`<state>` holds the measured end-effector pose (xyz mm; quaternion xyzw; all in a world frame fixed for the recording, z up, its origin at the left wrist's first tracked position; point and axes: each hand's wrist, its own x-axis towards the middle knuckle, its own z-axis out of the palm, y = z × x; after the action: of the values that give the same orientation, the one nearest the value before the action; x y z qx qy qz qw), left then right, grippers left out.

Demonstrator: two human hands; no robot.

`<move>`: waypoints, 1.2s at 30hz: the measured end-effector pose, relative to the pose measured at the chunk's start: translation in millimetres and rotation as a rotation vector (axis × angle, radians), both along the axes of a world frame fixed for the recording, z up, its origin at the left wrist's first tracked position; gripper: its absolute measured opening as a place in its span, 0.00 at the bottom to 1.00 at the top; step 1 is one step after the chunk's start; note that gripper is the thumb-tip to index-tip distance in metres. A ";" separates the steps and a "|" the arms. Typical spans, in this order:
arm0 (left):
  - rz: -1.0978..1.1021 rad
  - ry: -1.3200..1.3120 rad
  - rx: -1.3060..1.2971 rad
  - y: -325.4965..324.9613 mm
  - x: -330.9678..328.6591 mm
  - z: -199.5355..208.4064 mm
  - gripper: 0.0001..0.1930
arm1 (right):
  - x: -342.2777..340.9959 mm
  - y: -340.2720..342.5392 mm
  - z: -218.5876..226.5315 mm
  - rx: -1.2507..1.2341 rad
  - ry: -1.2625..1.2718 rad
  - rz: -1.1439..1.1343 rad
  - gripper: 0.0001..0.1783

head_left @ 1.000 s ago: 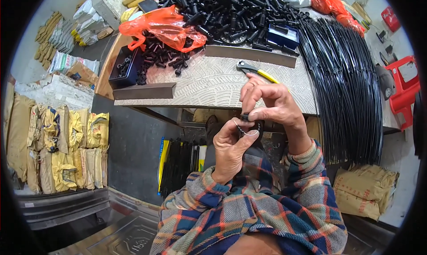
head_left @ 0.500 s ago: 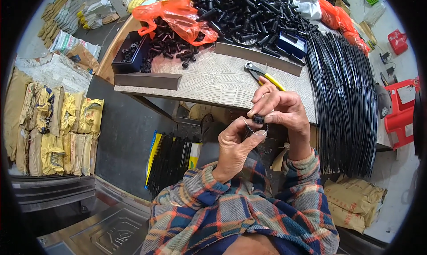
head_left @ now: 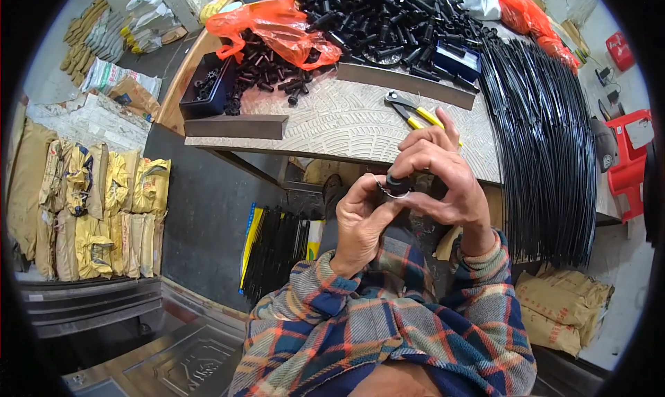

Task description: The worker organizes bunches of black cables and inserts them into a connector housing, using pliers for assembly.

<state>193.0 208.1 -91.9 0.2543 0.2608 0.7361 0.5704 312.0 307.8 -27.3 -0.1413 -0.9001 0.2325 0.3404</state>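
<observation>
In front of my lap both hands are raised close together. My right hand [head_left: 450,182] pinches a small black round part [head_left: 397,184] between thumb and fingers, its index finger lifted. A thin dark loop, pale and shiny in places [head_left: 389,193], runs along that part; whether it is cord or wire I cannot tell. My left hand [head_left: 364,220] holds this loop between thumb and bent fingers, its thumb tip close beneath the black part. Pliers with yellow handles [head_left: 415,113] lie partly open on the table beyond, near my right fingers.
Black tubular parts [head_left: 384,23] are heaped on the table [head_left: 332,130] behind a metal strip [head_left: 409,85]. An orange bag [head_left: 277,30] and a blue box [head_left: 204,96] stand left. Long black rods [head_left: 547,148] overhang at right; more rods [head_left: 277,248] stand below.
My right hand has curled further round the black part, its thumb now nearer my left thumb. The loop sits closer against the part. The whole view has shifted slightly.
</observation>
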 end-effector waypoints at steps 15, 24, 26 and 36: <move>0.042 0.014 0.036 4.9 -0.8 -4.7 0.19 | 1.9 -11.5 -20.9 0.068 0.138 -0.170 0.10; 0.041 0.056 0.047 2.4 -6.0 -1.4 0.18 | 5.1 -25.6 -31.5 0.014 0.273 -0.217 0.19; 0.031 0.074 0.037 1.0 -5.5 0.0 0.17 | 0.2 -26.6 -56.6 -0.469 0.561 -0.143 0.26; 0.110 0.195 0.140 -25.8 -15.5 -2.7 0.14 | -3.3 -52.0 -62.9 -0.802 0.407 0.256 0.10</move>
<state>177.4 182.4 -94.6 0.3490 0.2766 0.7544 0.4822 308.7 255.8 -90.2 -0.1010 -0.6642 0.6251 0.3973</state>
